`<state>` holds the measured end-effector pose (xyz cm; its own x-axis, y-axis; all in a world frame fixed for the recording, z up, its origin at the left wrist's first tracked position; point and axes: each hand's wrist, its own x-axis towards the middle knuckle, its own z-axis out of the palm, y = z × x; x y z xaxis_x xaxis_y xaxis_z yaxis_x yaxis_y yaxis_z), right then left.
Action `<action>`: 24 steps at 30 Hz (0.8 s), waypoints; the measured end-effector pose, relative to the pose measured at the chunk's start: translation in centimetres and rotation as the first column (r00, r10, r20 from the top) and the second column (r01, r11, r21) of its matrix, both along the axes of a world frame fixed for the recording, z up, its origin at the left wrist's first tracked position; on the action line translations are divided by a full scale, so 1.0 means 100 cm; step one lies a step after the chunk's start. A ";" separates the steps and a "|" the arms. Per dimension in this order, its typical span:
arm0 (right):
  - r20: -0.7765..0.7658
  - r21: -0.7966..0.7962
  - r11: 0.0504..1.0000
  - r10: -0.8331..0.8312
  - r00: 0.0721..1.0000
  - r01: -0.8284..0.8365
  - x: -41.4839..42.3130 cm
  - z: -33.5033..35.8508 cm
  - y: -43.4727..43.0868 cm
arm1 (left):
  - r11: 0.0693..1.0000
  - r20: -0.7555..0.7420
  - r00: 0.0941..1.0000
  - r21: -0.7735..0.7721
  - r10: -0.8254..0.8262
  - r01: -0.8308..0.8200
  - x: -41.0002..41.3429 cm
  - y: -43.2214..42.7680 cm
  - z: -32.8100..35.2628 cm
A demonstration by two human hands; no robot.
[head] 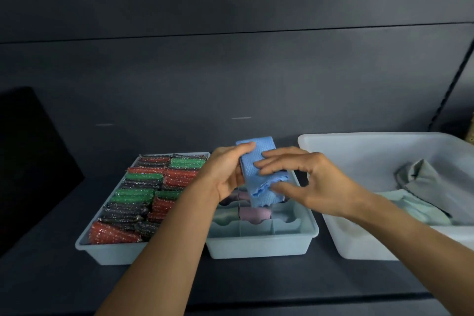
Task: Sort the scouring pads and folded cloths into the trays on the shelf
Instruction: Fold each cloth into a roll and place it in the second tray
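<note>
A folded blue cloth (259, 161) is held above the middle divided tray (259, 244). My left hand (228, 174) grips the cloth's left edge, thumb on top. My right hand (307, 177) rests its fingertips on the cloth's front, fingers spread. The middle tray holds a pink folded cloth (254, 213) and others partly hidden under my hands. The left tray (107, 251) is packed with several red, green and black sparkly scouring pads (143, 197).
A large white bin (359, 151) at the right holds loose grey and pale green cloths (425, 182). All containers stand on a dark shelf (230, 279) with a dark back wall. A black object (30, 161) sits at the far left.
</note>
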<state>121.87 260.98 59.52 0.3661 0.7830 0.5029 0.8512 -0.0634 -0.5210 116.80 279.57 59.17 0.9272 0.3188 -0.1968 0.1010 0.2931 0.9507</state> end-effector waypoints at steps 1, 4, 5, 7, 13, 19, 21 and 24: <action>0.159 -0.045 0.999 -0.012 0.987 0.020 0.001 -0.002 -0.002 | 1.000 0.013 1.000 0.008 0.007 -0.008 0.000 0.001 0.000; 0.641 -0.156 0.967 -0.054 0.766 0.199 0.009 -0.013 -0.001 | 0.999 0.052 0.999 -0.045 -0.017 0.020 0.000 0.002 0.000; 0.674 -0.131 0.964 -0.084 0.734 0.230 0.012 -0.014 0.002 | 0.997 0.051 0.998 -0.075 -0.029 0.033 -0.001 0.002 0.000; 0.603 -0.010 0.980 -0.151 0.783 0.197 0.013 -0.016 0.009 | 0.991 0.035 0.999 -0.128 -0.042 0.046 0.000 0.000 -0.003; -0.252 0.286 0.941 -0.107 0.962 0.179 0.003 -0.007 0.022 | 0.999 -0.007 0.999 -0.002 -0.032 0.032 -0.006 -0.006 -0.015; -0.749 0.157 0.948 -0.069 0.659 0.278 0.013 -0.004 0.018 | 0.976 0.113 0.973 0.105 -0.203 0.192 -0.020 -0.014 -0.012; -0.780 0.171 0.948 -0.036 0.624 0.268 0.012 -0.005 0.016 | 0.988 0.139 0.984 0.125 -0.113 0.095 -0.020 -0.018 -0.008; -0.801 0.224 0.939 0.024 0.599 0.262 0.010 -0.005 0.014 | 0.990 0.213 0.977 0.144 -0.033 0.002 -0.018 -0.018 -0.009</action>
